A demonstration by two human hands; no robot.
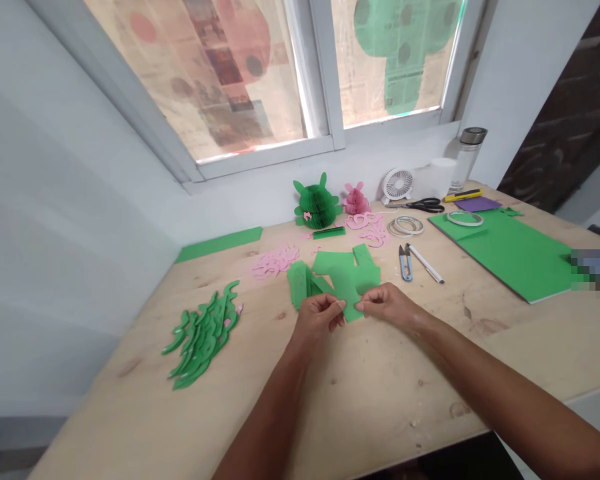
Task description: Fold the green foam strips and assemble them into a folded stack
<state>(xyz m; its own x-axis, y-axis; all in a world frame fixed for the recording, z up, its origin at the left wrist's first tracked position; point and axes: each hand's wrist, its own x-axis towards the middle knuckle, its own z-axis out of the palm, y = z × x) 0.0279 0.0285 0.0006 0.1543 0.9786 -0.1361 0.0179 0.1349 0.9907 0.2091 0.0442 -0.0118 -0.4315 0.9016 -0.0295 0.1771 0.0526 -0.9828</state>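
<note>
Between my two hands is a green paper strip (347, 285), its near end pinched from both sides. My left hand (321, 313) has thumb and fingers closed on the strip's left edge. On the right edge, my right hand (387, 305) grips with thumb and fingertips. Other green paper pieces (300, 283) lie just beyond, some folded and overlapping. Off to the left sits a heap of cut green paper shapes (207, 340), with a few pink bits on it. Pink paper cutouts (276, 261) are scattered farther back.
Thread snips (405, 263) and a white pen (427, 263) lie right of the hands. Behind stand a green paper honeycomb figure (317, 205), a pink one (356, 200), a small fan (397, 184) and a glass bottle (467, 160). Tape rolls (409, 226), scissors (423, 205) and green sheets (520, 253) lie rightward.
</note>
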